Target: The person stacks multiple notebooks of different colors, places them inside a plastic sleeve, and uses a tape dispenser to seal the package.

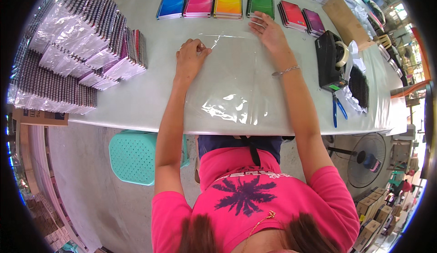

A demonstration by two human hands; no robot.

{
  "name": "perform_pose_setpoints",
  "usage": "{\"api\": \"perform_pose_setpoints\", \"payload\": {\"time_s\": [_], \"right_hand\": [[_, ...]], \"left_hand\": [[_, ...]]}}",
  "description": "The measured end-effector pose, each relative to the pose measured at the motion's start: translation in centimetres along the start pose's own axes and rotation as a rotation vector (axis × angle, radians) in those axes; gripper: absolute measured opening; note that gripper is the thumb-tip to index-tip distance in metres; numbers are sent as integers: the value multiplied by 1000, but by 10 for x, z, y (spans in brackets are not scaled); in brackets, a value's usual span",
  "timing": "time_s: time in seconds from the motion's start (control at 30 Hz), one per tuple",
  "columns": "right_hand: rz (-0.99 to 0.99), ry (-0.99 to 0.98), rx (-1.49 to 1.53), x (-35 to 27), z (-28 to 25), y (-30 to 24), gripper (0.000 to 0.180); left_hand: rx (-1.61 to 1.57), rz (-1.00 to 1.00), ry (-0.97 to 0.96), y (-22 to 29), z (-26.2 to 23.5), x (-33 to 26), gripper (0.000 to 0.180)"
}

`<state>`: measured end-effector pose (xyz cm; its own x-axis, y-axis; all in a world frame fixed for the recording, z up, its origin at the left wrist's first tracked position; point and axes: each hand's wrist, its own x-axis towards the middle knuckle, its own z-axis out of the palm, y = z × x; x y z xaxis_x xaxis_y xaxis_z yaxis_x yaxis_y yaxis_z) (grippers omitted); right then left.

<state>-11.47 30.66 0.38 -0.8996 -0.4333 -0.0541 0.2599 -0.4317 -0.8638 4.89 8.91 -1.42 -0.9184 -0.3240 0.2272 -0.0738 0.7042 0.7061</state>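
A clear plastic bag [227, 87] lies flat on the table in front of me, its lower part shining with glare. My left hand [190, 58] is closed, thumb against curled fingers, pinching the bag near its upper left edge. Fingers stretched and slightly apart, my right hand [268, 32] is open by the bag's upper right. Its fingertips overlap the near edge of the green notebooks [261, 5]; whether they touch is unclear. In the same row are spiral notebooks in blue [172, 5], pink [199, 3], yellow [228, 3], red [292, 14] and purple [313, 22].
Tall stacks of plastic-wrapped spiral notebooks [75, 39] stand at the left. On the right are a black tape dispenser [330, 62], blue-handled pliers [337, 109], black spiral coils [358, 89] and a cardboard box [348, 21]. A turquoise stool [133, 157] and a fan [366, 159] flank me below.
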Motion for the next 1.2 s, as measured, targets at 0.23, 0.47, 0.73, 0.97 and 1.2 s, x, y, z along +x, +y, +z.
{"api": "perform_pose_setpoints", "payload": {"time_s": [0.23,0.47,0.73,0.97,1.2], "right_hand": [[-186,-29,-794,-48,-25,-34,25],[-340,144,-1258,-82,-62,-38,17],[-388,267,-1555,-97,-87,-32,18],[-248,88,-1681,-94,-83,-46,24],[-514,-162,-1611,-57,-33,-65,17]], "left_hand": [[-13,0,36,-2,-4,-3,25],[-35,3,8,3,-6,-2,28],[-23,34,17,-3,-4,1,28],[-214,-180,-21,2,-16,0,36],[-237,-225,-129,-3,-34,27,55]]}}
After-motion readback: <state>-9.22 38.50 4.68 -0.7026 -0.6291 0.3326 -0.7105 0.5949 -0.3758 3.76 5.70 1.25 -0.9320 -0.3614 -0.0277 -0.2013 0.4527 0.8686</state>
